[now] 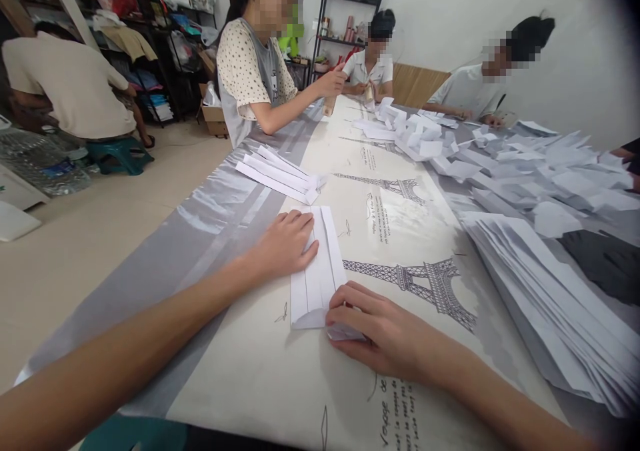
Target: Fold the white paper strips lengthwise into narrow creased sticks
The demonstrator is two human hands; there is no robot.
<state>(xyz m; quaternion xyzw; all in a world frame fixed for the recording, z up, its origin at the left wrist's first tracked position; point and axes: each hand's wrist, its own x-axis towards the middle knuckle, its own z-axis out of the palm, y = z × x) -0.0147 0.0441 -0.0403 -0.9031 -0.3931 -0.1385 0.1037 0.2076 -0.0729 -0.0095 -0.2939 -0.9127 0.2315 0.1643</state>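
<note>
A folded white paper [317, 264] with lengthwise creases lies in front of me on the printed tablecloth [250, 364]. My left hand [290, 243] rests on its upper left part, fingers bent and thumb apart, pressing it flat. At its lower right corner, my right hand [367, 324] grips a turned-up bit of the paper between curled fingers and thumb. The paper's bottom edge is folded or curled. Just beyond it sit several folded white strips [280, 174].
On the right lies a thick stack of white papers [550, 304], with a black cloth [605, 264] beside it and a large heap of folded papers [530, 164] behind. Several people sit around the table; another person [75, 84] sits on a stool at the left.
</note>
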